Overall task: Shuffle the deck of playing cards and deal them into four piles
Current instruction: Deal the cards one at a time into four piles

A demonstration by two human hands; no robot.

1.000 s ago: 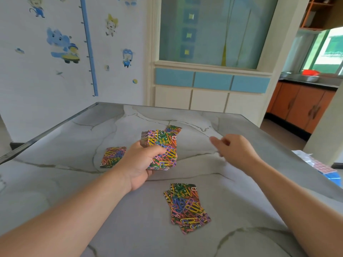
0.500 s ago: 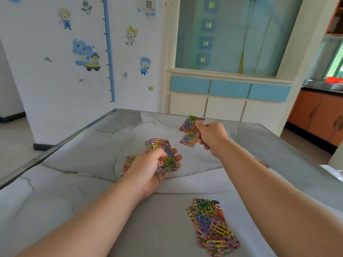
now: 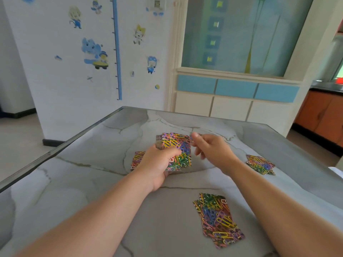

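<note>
the left hand (image 3: pixel 157 164) grips the deck (image 3: pixel 175 151); the right hand (image 3: pixel 211 151), loosely curled and empty, hovers just right of the deck. best to peel one card only (left thumb feeding it) onto the pile (image 3: pixel 259 164) further right.

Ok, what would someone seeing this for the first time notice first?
The bright paperclip-patterned deck, gripped in the left hand over the grey marbled table, with the right hand at its far corner. Then the matching piles lying on it: the near pile in front, the right pile beyond the right forearm, the left pile partly behind the left hand.
</note>
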